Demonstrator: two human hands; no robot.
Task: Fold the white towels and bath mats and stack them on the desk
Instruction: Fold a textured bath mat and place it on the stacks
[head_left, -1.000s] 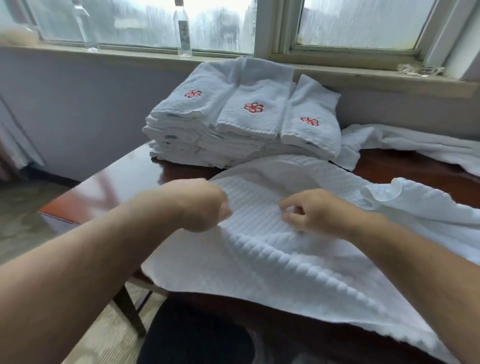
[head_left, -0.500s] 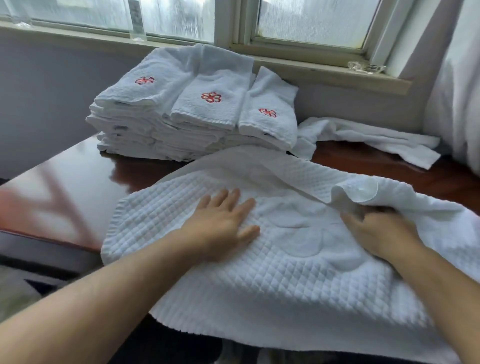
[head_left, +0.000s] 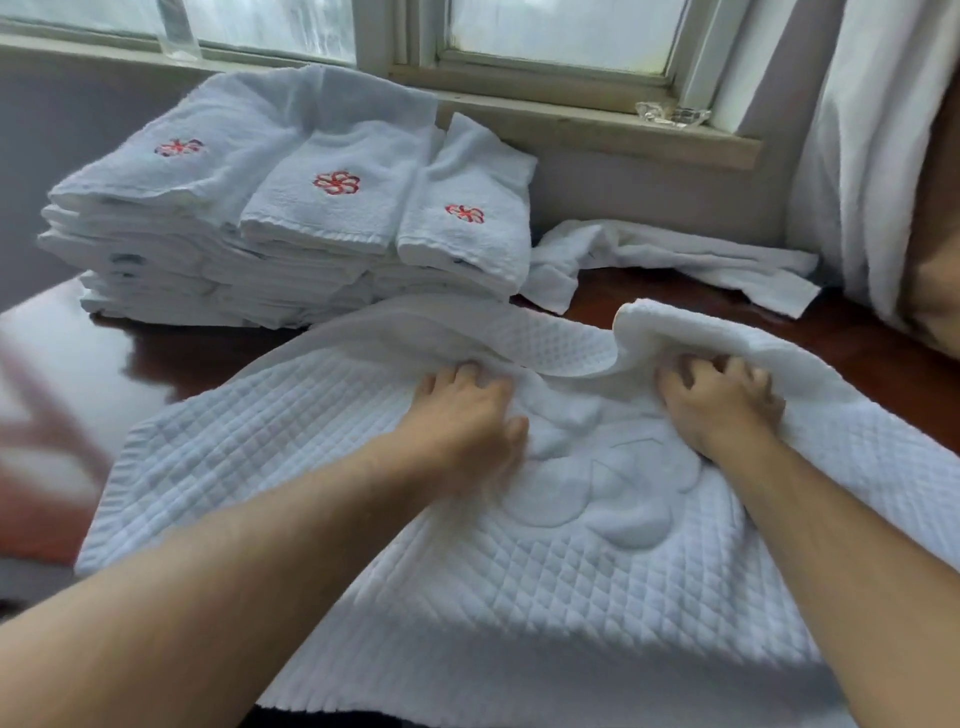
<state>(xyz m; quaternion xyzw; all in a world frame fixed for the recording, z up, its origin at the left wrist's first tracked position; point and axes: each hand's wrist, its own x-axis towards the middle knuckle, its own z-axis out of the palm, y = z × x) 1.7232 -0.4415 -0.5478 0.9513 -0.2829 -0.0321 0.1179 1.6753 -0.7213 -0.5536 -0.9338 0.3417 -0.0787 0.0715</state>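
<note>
A white quilted bath mat (head_left: 322, 467) with an embossed flower in its middle lies spread over the dark wooden desk (head_left: 104, 353). Its far edge is folded over and bunched. My left hand (head_left: 462, 415) lies on the mat with its fingertips curling into the fold at the far edge. My right hand (head_left: 722, 400) grips the rolled far edge, fingers tucked under the raised cloth. Behind the mat, a stack of folded white towels (head_left: 291, 218) with red flower emblems stands at the back left of the desk.
An unfolded white towel (head_left: 675, 254) lies crumpled at the back right of the desk, under the window sill (head_left: 571, 124). A white curtain (head_left: 872, 156) hangs at the right. A glass bottle (head_left: 176, 31) stands on the sill at the left.
Both hands have slid away from me to the mat's far folded edge. My left hand went from lying flat to curling its fingers into the fold. The view moved closer.
</note>
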